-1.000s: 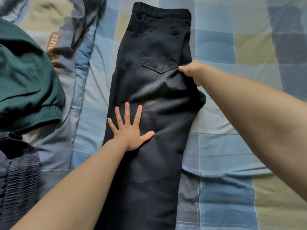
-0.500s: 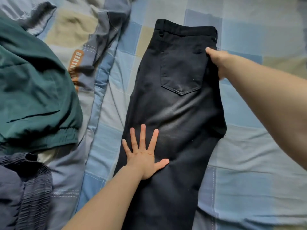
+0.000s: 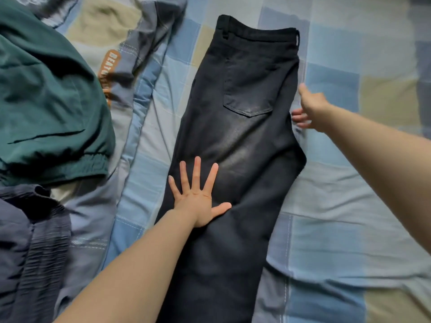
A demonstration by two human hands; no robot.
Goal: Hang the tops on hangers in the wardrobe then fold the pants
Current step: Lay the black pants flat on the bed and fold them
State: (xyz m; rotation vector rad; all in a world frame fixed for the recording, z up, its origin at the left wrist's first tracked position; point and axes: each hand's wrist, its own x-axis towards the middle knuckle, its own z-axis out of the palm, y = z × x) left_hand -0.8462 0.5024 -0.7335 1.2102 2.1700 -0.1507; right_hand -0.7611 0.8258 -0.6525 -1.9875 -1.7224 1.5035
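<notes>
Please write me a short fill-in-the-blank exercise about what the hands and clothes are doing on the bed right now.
1. The left hand lies flat with fingers spread on the ____ pants.
2. The right hand is at the pants' ____ edge, below the waistband.
3. The back pocket faces ____.
4. The green garment lies to the ____ of the pants on the checked bedsheet.

Missing words: black; right; up; left
</notes>
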